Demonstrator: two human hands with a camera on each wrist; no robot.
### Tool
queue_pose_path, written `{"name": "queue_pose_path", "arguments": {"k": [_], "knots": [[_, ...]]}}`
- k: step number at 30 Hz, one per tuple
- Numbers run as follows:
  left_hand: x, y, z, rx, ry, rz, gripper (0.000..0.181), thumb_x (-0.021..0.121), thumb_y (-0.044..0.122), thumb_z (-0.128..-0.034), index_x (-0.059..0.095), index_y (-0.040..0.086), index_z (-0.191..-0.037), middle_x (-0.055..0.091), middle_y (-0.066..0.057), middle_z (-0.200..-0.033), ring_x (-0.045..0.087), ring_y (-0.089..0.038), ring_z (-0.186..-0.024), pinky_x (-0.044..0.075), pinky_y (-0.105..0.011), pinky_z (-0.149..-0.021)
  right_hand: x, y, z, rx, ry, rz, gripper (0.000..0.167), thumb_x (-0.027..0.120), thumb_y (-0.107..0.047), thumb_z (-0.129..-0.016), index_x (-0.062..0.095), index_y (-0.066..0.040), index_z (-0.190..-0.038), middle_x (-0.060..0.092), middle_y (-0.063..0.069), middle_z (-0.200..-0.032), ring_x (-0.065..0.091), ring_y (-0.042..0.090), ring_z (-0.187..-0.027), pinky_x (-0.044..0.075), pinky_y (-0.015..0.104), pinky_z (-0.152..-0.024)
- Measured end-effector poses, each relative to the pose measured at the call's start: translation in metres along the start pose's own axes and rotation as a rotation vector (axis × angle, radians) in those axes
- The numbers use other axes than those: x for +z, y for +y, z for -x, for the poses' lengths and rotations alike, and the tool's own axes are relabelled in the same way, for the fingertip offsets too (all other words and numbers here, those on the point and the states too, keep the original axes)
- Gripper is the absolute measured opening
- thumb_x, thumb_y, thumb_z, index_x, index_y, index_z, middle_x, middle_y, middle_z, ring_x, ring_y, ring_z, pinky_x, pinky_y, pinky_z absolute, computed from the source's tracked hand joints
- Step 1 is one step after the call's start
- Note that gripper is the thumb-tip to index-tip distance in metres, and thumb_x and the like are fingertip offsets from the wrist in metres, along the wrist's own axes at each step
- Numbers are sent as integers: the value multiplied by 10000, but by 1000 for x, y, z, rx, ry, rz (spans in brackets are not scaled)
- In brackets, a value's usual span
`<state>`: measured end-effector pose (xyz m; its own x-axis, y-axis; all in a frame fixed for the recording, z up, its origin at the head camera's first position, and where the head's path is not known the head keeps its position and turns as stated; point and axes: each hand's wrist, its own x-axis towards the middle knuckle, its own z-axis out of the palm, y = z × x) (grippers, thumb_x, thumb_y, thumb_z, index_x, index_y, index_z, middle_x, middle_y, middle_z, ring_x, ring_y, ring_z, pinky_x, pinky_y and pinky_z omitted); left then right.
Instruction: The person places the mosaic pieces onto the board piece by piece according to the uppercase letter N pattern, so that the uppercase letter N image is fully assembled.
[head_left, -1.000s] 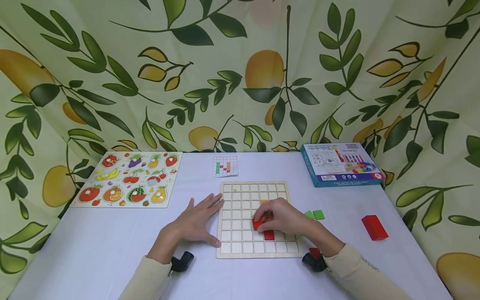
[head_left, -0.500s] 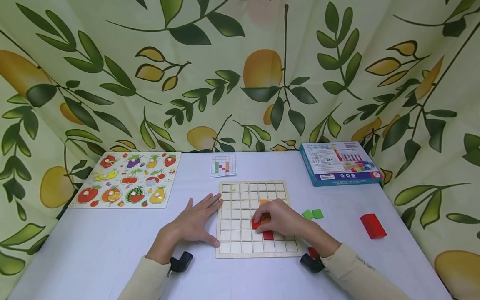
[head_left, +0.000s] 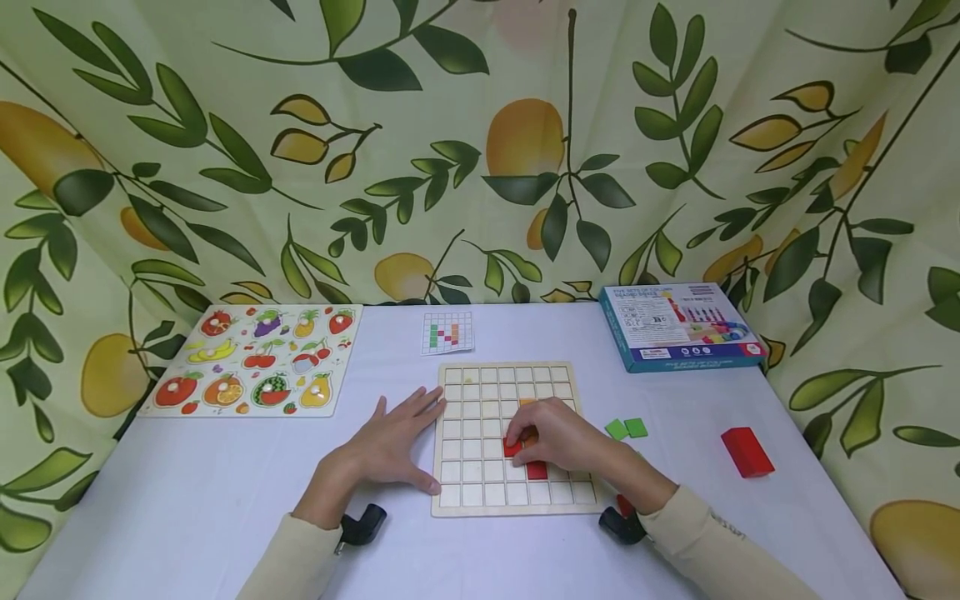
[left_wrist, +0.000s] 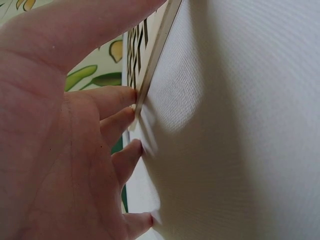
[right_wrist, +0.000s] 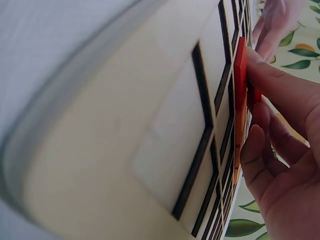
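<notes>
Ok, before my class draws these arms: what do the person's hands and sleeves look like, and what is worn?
Both the left hand and right hand are bare, without gloves. The left sleeve and right sleeve are plain beige; the right one has a small greyish mark, too blurred to read. A black angled device sits at each wrist.

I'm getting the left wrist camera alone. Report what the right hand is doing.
Observer: The right hand pinches a red tile at the wooden grid board.
Operator: Tell me about any green tiles off the wooden grid board.
Observer: Two green tiles lie on the white tablecloth, to the right of the wooden grid board.
Operator: Now describe what lies just past its far edge.
Observer: A pattern card, its printed grid partly coloured green, red and orange.
</notes>
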<state>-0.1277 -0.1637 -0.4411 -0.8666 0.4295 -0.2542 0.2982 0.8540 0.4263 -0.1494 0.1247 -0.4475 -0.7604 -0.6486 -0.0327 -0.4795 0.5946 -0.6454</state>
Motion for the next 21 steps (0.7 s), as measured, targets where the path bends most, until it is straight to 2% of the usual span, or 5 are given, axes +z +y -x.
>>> {"name": "queue_pose_path", "arguments": {"k": [7, 13, 21], "knots": [[1, 0, 1, -10, 2, -4, 1180, 928, 545, -612, 382, 166, -1587, 248, 13, -1721, 162, -289, -1622, 71, -751, -1238, 0, -3, -1, 12, -4, 25, 167, 907, -153, -752, 787, -187, -863, 691, -97, -860, 585, 60, -773, 537, 162, -675], [1, 0, 2, -5, 5, 1, 1176, 929, 540, -613, 384, 164, -1586, 250, 8, -1721, 169, -296, -1619, 73, -754, -1236, -2, -6, -3, 13, -19, 63, 147, 905, -156, -756, 802, -180, -858, 696, -98, -843, 593, 56, -766, 540, 155, -676], [2, 0, 0, -5, 2, -6, 1181, 925, 551, -614, 378, 170, -1589, 247, 14, -1721, 158, -290, -1622, 68, -751, -1239, -9, -6, -2, 47, -64, 129, 157, 898, -294, -774, 816, -264, -904, 678, -172, -941, 560, 41, -954, 534, 277, -881]]}}
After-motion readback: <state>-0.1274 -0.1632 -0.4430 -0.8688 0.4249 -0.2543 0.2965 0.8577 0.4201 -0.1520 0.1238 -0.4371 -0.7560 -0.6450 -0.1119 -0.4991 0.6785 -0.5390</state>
